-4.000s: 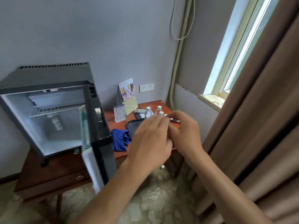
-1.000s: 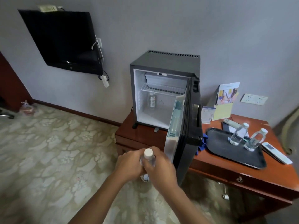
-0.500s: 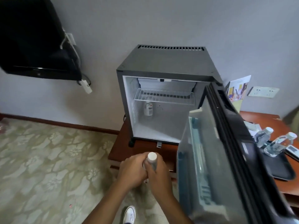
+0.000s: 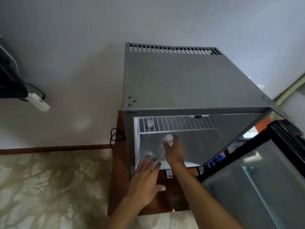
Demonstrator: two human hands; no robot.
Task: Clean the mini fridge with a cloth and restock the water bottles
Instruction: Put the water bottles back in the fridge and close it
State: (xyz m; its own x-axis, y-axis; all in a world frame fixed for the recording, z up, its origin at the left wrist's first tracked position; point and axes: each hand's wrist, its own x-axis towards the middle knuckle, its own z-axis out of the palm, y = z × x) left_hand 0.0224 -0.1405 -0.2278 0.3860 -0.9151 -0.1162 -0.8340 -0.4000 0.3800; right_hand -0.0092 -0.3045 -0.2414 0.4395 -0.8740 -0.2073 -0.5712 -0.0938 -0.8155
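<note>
Biggest thing here is the mini fridge, grey top with a vent strip along the back edge, sitting on a dark wooden cabinet against the wall. Its door is swung wide open out toward 4 o'clock, inner face up toward the camera. Patterned carpet covers the floor at 8 o'clock, and a dark TV pokes in at 9 o'clock with a small white box dangling off it.

Inside the fridge there's a white wire shelf near the top. Through its left end you can see the white cap of a bottle standing at the back.

The right hand is inside the cavity below the shelf, fingers wrapped round the neck of a water bottle, white cap up, body tilted a bit. Can't tell if it's touching the fridge floor, it's blurry.

The left hand is at roughly 7 o'clock from the bottle, fingers straight and spread, holding nothing, fingertips just at the front lip of the fridge opening. Looks like another pale cap just past those fingertips, but it's too smeared to call.

A bit of blue cloth shows at 3 o'clock from the hands, through the gap between door and fridge body.
</note>
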